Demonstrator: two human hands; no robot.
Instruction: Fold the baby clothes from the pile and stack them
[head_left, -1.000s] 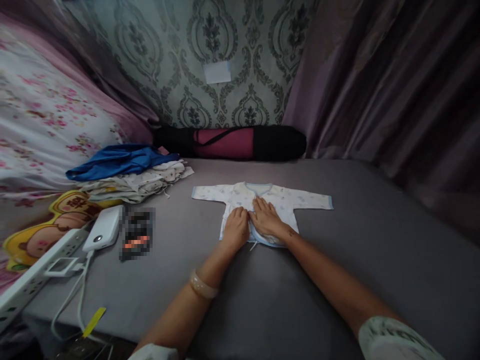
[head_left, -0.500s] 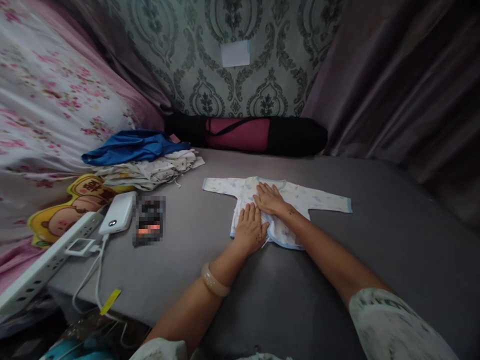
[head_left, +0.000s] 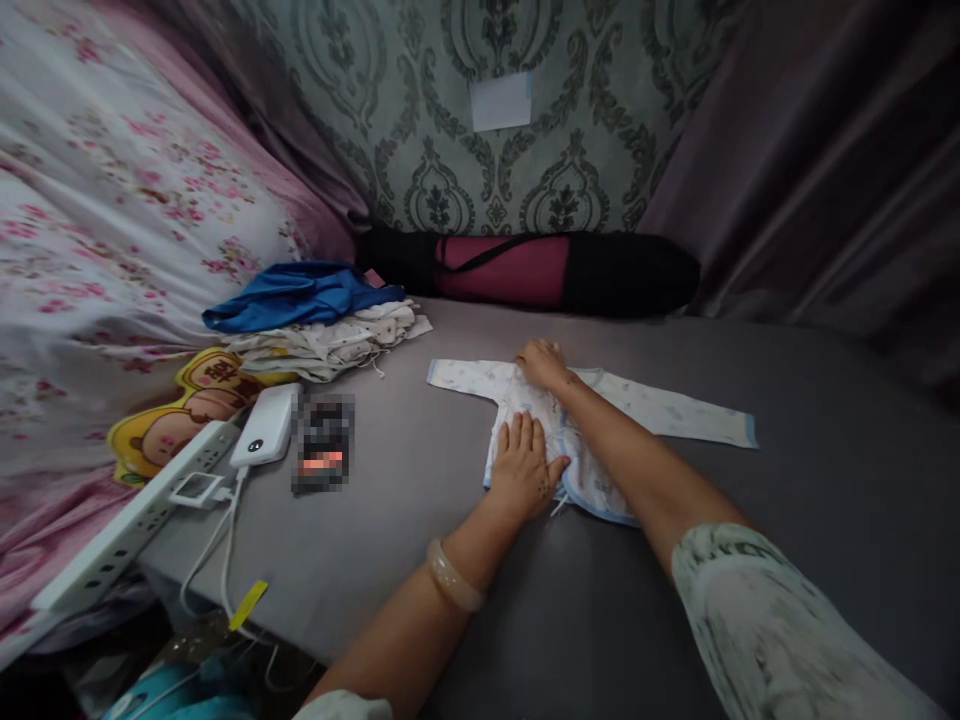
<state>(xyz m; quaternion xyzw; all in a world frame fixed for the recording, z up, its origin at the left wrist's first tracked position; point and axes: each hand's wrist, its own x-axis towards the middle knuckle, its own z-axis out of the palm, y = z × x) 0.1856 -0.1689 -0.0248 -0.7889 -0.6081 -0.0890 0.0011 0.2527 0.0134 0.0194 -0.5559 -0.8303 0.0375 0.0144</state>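
Note:
A small white garment with blue trim (head_left: 667, 408) lies spread on the grey surface, both sleeves stretched out sideways. My left hand (head_left: 523, 468) rests flat on its lower left part, fingers spread. My right hand (head_left: 545, 365) is at the neckline near the left shoulder, its fingers curled down on the cloth; whether they pinch any fabric is hidden. The right forearm crosses over the garment's right half and covers part of it. A thin white tie shows at the hem beside my left thumb.
On the left are a pile of folded clothes (head_left: 330, 345) with a blue cloth (head_left: 300, 297) on top, a white power bank (head_left: 264, 425), a power strip (head_left: 135, 530) and a blurred dark item (head_left: 322, 445). A long black and maroon bag (head_left: 517, 272) lies along the wall.
My right hand has moved up from the garment's chest to the neckline, and its fingers have curled. My left hand still lies on the cloth. The whole view has shifted slightly.

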